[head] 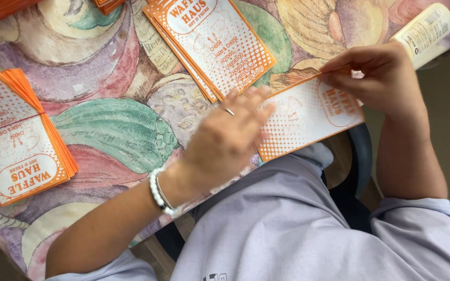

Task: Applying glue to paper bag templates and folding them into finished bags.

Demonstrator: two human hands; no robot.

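Grey-sleeved arms reach over the counter (105, 62) edge to an orange-and-white paper sleeve (308, 117). Left hand (230, 138) lies flat, fingers spread, on its near end; right hand (378, 75) pinches its far top edge. Beyond the right hand, a pale bottle (425, 31) is partly cut off.

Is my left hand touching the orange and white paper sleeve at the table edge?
Touching. The head view shows the left hand lying flat on the paper sleeve, its fingers overlapping the sleeve's near end.
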